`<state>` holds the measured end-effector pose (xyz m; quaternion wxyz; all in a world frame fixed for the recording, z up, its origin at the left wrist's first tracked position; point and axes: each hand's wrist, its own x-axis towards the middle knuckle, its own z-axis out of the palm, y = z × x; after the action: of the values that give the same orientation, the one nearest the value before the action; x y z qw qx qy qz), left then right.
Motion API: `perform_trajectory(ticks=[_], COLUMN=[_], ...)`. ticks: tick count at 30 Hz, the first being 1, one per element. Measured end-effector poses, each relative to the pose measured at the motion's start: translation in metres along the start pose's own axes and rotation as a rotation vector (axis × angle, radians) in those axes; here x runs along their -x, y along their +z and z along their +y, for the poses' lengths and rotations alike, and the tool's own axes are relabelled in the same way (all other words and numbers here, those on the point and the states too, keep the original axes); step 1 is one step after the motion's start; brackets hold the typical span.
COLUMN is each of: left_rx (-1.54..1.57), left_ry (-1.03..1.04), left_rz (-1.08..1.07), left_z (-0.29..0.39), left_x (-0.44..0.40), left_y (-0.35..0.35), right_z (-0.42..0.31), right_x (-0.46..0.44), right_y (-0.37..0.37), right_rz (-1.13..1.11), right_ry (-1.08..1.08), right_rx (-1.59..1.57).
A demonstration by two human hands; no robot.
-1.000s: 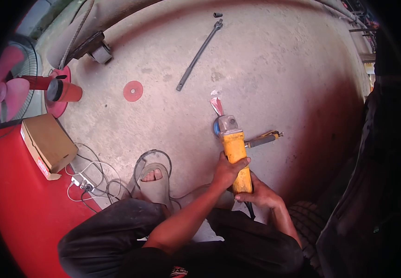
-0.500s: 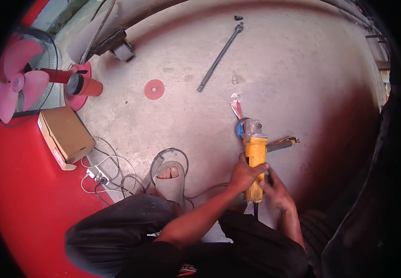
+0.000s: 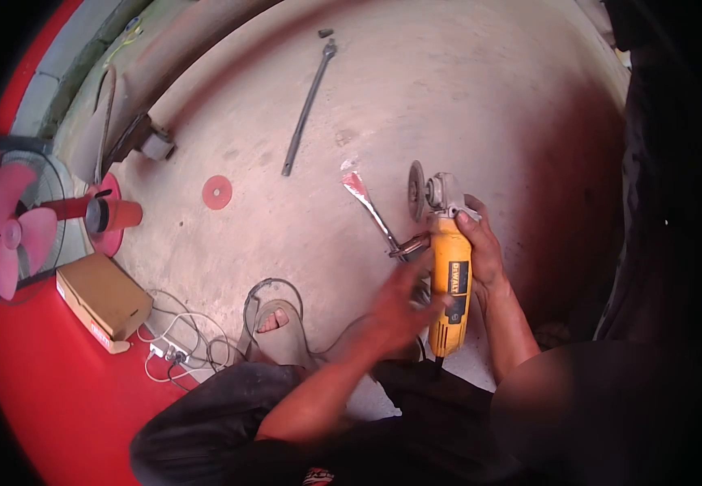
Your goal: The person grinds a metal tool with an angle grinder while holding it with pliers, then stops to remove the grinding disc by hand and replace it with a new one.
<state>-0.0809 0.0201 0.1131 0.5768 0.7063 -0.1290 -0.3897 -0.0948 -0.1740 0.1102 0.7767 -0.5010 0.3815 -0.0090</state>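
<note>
A yellow angle grinder (image 3: 440, 328) stands roughly upright before me, its disc (image 3: 416, 190) facing left. My right hand (image 3: 483, 247) is wrapped round the grinder just below its metal head, on the right side. Blurred by motion, my left hand (image 3: 399, 312) is at the left of the grinder's body; whether its fingers touch the body I cannot tell. Left of the grinder, a metal bar with a flat, red-and-white end (image 3: 357, 188) lies on the floor, its near end by a brownish metal piece (image 3: 410, 245).
A long breaker bar (image 3: 309, 109), a small socket (image 3: 325, 33) and a red disc (image 3: 217, 193) lie on the concrete floor. To the left are a pink-bladed fan (image 3: 12, 235), a cardboard box (image 3: 104, 296) and a power strip (image 3: 168, 350) with tangled cords. My sandalled foot (image 3: 278, 332) is nearby.
The grinder has turned so its label shows. My right hand has moved up to near its head; my left hand has left its earlier grip. The view has shifted, uncovering the bar.
</note>
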Motion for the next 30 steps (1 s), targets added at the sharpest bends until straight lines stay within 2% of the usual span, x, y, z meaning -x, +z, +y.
perform_trajectory(ticks=[1,2,3,4,5,6,8,10,13,15,16,18,20,21,22,23,24,26,27,29,30], left_rx=[0.087,-0.053,-0.076,-0.089,-0.137,-0.141,-0.382,-0.491,-0.504,-0.523,-0.52,-0.26,-0.179,-0.319,-0.457,-0.515,-0.514,-0.806,-0.809,-0.88,-0.887], left_ry=[-0.084,-0.015,0.044,0.08,0.183,0.187,0.393,0.425,0.402,-0.154,-0.155,-0.169,-0.117,0.171,0.462,0.544,0.541,0.844,0.841,0.958,0.95], left_rz=[-0.034,0.168,0.311,0.349,0.369,0.36,0.301,0.208,0.243,0.167,0.171,0.229,0.25,0.281,0.311,0.232,0.24,0.089,0.093,-0.138,-0.131], left_z=[0.002,-0.002,-0.009,0.011,0.023,0.032,0.047,0.051,0.054,0.064,0.056,0.035,0.031,0.024,0.022,0.023,0.03,0.055,0.059,0.065,0.065], left_x=[-0.009,-0.017,-0.028,-0.036,-0.043,-0.048,-0.056,-0.061,-0.062,-0.06,-0.059,-0.052,-0.042,-0.041,-0.041,-0.042,-0.043,-0.052,-0.058,-0.067,-0.068], left_y=[-0.017,-0.03,-0.042,-0.057,-0.067,-0.072,-0.077,-0.076,-0.069,-0.069,-0.073,-0.088,-0.091,-0.09,-0.089,-0.087,-0.085,-0.083,-0.083,-0.082,-0.081], right_z=[0.003,0.006,0.009,0.007,0.005,0.005,0.01,0.013,0.018,0.019,0.017,0.015,0.02,0.028,0.037,0.044,0.044,0.046,0.05,0.056,0.053], right_x=[-0.008,-0.014,-0.018,-0.018,-0.018,-0.017,-0.018,-0.017,-0.018,-0.016,-0.011,-0.006,0.0,0.0,-0.003,-0.004,0.0,0.012,0.014,0.021,0.023], right_y=[-0.01,-0.018,-0.02,-0.018,-0.014,-0.011,-0.01,-0.008,-0.013,-0.017,-0.018,-0.025,-0.037,-0.042,-0.045,-0.048,-0.041,-0.02,-0.021,-0.021,-0.015], right_rz=[-0.139,-0.278,-0.316,-0.311,-0.373,-0.434,-0.408,-0.427,-0.457,-0.484,-0.477,-0.469,-0.485,-0.484,-0.579,-0.675,-0.679,-0.158,-0.411,-0.391,-0.366], right_ry=[0.026,0.052,0.056,0.044,0.05,0.058,0.082,0.158,0.182,0.223,0.227,0.223,0.346,0.346,0.366,0.386,0.391,0.478,0.362,0.373,0.383], right_rx=[-0.111,-0.221,-0.268,-0.272,-0.302,-0.331,-0.351,-0.411,-0.366,-0.353,-0.352,-0.349,-0.471,-0.47,-0.543,-0.616,-0.611,-0.596,-0.427,-0.43,-0.433])
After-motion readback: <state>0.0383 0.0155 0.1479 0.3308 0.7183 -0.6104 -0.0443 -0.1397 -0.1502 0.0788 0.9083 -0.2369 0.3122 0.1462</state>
